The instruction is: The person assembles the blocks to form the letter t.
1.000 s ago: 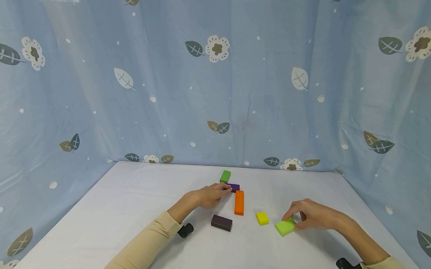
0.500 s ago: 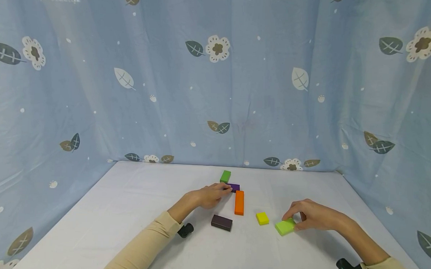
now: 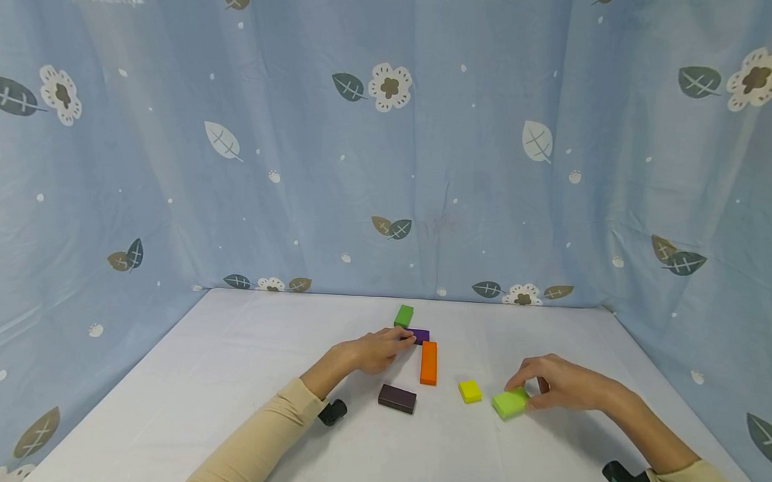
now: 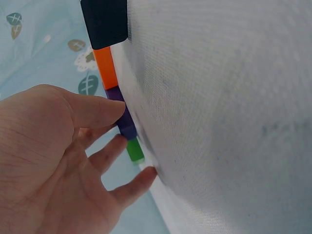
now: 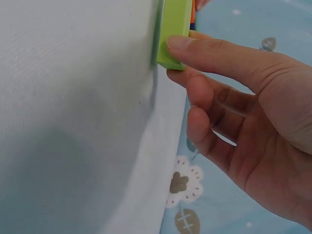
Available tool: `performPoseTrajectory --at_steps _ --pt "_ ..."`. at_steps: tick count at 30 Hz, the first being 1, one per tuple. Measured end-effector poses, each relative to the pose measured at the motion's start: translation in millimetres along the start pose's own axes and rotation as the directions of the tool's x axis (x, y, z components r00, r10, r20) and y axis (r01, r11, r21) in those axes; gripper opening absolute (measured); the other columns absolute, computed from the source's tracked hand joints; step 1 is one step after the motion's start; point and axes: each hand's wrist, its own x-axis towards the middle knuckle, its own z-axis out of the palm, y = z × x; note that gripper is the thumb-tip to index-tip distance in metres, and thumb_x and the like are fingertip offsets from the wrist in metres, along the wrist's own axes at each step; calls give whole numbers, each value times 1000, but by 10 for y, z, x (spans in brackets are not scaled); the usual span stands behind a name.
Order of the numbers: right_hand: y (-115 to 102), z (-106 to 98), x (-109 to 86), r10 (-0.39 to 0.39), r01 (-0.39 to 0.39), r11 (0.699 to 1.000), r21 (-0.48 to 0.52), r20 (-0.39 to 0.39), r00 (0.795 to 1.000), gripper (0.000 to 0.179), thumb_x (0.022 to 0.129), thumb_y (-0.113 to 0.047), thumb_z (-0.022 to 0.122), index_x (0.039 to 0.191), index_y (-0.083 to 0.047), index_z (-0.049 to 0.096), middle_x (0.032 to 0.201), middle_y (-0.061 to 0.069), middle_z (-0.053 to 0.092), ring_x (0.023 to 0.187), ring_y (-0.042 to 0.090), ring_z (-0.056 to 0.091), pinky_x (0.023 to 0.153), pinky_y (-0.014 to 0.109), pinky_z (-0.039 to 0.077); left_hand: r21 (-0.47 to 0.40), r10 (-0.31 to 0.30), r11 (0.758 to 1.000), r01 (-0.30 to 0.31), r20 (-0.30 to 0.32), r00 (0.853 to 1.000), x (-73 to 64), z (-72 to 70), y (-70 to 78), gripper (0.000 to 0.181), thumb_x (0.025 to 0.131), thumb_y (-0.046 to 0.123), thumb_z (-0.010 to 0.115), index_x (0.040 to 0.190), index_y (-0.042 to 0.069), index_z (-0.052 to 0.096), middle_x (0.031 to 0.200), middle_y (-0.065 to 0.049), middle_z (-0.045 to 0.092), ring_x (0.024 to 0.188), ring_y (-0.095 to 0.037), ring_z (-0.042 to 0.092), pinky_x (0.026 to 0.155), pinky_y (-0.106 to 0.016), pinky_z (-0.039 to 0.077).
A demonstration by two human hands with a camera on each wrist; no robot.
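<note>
My right hand pinches a lime-green block between thumb and fingers, on the right of the table. In the right wrist view its thumb lies on the face of the lime-green block. Further back, my left hand holds a purple block by its left part. The left wrist view has the thumb on one side of the purple block, with fingers partly hidden behind it. A green block sits just behind the purple one. An orange block stretches toward me from the purple block's right end.
A small yellow block lies between the orange and lime-green blocks. Nearer me is a dark brown block. The white table ends at a blue patterned curtain at the back and sides.
The right hand and the lime-green block have shifted very slightly left and upward in the head view. My left hand and the other blocks stay where they were.
</note>
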Motion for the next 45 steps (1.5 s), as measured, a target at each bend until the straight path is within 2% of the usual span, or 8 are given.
performPoseTrajectory --at_steps 20,33,40,45 --pt "-35 -55 31 -28 27 999 -44 -22 999 31 86 -17 75 117 -17 71 108 -1 69 67 1 53 58 20 49 -13 8 1000 -8 -4 1000 -6 -5 10 51 105 14 41 155 17 30 158 1 30 146 -22 31 117 -53 30" --pt "-39 -77 68 5 -7 999 -54 -42 999 32 87 -19 74 118 -18 71 108 -3 68 66 2 52 59 19 49 -4 4 1000 -4 -1 1000 -12 -13 24 52 105 14 41 155 17 30 158 1 29 146 -23 31 118 -53 30" --pt "-31 -85 92 5 -9 997 -70 -52 999 32 86 -20 75 118 -18 71 107 -2 68 65 3 53 58 20 49 -7 15 1000 -16 -13 1000 -7 2 25 52 105 25 46 154 16 32 157 0 31 144 -22 32 116 -54 33" --pt "-65 -111 129 33 -37 996 -76 -56 998 33 86 -21 75 119 -17 71 108 -2 68 65 4 52 58 20 49 -15 24 1000 -24 -19 1000 -4 -8 28 55 104 34 47 154 15 34 157 -1 32 143 -23 35 115 -53 35"
